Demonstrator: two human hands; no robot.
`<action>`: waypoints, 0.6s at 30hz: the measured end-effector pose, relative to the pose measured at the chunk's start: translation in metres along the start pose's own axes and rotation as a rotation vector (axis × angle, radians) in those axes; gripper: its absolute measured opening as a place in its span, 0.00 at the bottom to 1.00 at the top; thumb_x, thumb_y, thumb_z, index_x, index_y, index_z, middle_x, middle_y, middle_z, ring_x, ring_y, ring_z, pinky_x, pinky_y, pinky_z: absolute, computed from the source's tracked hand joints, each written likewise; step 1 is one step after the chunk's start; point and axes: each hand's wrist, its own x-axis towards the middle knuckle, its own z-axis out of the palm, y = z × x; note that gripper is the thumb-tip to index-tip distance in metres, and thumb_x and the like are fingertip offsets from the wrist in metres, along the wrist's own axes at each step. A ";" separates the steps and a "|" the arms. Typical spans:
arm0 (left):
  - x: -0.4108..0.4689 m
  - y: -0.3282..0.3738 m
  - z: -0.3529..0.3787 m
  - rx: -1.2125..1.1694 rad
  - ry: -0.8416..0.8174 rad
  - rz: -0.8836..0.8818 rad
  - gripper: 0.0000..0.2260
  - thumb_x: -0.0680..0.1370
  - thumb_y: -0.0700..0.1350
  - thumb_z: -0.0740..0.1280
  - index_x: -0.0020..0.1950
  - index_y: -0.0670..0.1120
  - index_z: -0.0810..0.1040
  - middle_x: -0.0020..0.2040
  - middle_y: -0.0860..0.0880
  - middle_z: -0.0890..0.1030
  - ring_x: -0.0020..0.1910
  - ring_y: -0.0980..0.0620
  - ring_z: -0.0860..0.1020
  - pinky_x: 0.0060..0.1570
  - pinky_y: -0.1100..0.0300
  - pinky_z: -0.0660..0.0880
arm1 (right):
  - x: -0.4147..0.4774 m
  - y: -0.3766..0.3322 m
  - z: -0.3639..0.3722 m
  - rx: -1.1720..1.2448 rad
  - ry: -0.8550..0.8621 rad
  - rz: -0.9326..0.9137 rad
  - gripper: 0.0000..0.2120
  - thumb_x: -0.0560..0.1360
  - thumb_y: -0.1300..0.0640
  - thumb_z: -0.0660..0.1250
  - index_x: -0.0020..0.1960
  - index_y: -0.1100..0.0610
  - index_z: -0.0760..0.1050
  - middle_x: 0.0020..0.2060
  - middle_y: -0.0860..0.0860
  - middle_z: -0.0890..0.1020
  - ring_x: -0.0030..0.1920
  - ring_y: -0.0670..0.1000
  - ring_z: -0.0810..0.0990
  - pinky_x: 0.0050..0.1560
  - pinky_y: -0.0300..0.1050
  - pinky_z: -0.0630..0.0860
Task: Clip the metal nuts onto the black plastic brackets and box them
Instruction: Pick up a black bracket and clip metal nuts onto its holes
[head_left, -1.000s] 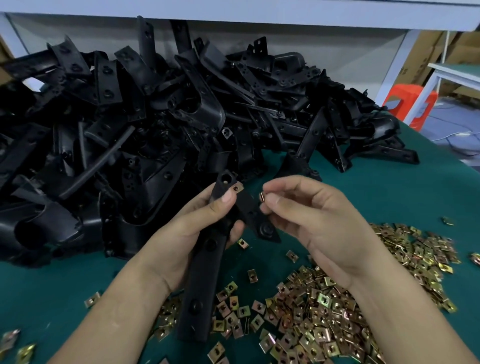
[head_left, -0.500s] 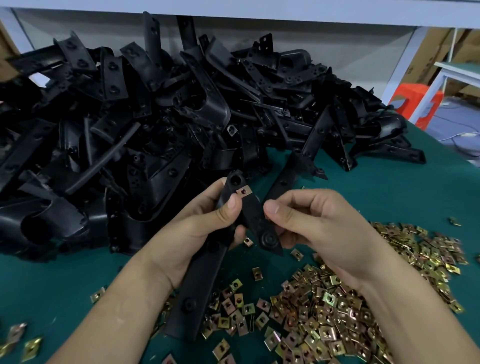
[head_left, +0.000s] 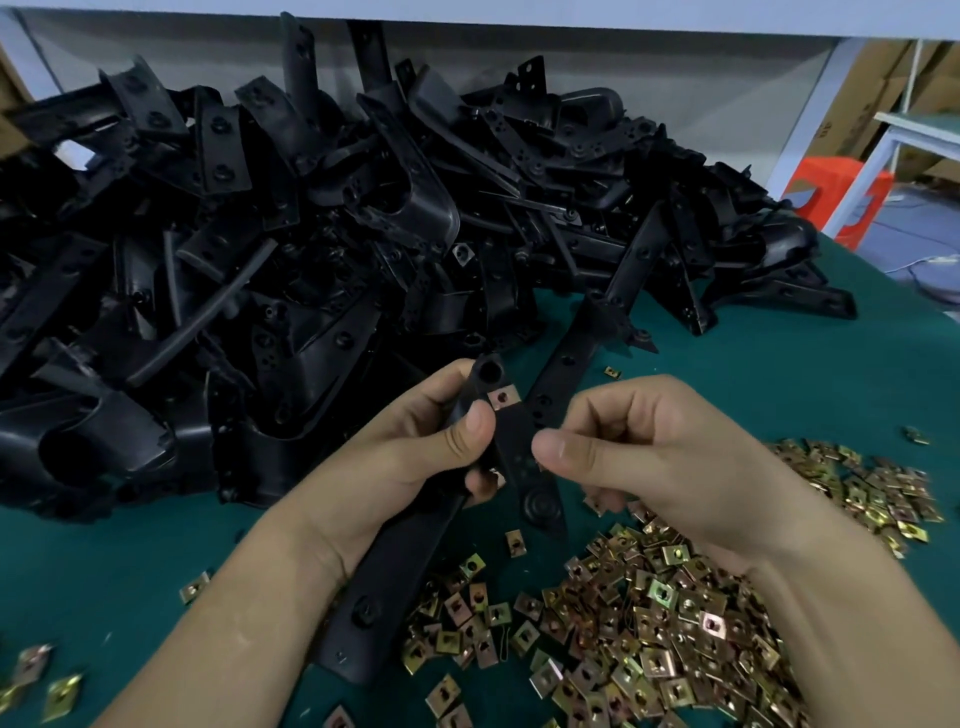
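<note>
Fingers (head_left: 482, 486) of the left hand (head_left: 410, 467) grip the black plastic bracket (head_left: 511, 452) mid-frame, while the right hand (head_left: 649, 462), clear of it a second ago, now pinches its edge below the seated clip nut (head_left: 503, 398), probably pressing on a second, hidden one.

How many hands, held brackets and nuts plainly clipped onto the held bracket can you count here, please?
Hands: 2 (left hand, right hand)
Held black bracket: 1
Clipped nut in plain view on it: 1
Total: 4
Any nut under the fingertips is hidden, and the heaps are too tangled to count.
</note>
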 end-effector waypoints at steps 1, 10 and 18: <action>0.001 0.000 -0.001 0.031 0.013 0.010 0.11 0.75 0.54 0.74 0.52 0.49 0.81 0.41 0.53 0.80 0.34 0.58 0.75 0.36 0.66 0.74 | 0.001 0.001 0.002 0.030 0.025 0.019 0.13 0.66 0.46 0.75 0.29 0.50 0.77 0.25 0.47 0.74 0.27 0.44 0.71 0.29 0.34 0.69; 0.000 0.001 -0.005 0.085 0.022 0.050 0.10 0.75 0.52 0.73 0.52 0.49 0.81 0.43 0.53 0.81 0.37 0.57 0.78 0.37 0.65 0.76 | 0.003 0.003 0.019 0.287 -0.075 0.149 0.15 0.65 0.47 0.78 0.29 0.51 0.76 0.26 0.46 0.72 0.27 0.43 0.64 0.30 0.35 0.61; 0.000 0.000 0.002 0.039 0.225 -0.057 0.19 0.77 0.49 0.73 0.62 0.39 0.76 0.47 0.48 0.81 0.39 0.55 0.78 0.39 0.64 0.78 | 0.007 0.012 0.023 0.097 0.221 -0.028 0.12 0.72 0.52 0.76 0.55 0.45 0.83 0.45 0.47 0.86 0.49 0.47 0.84 0.52 0.41 0.81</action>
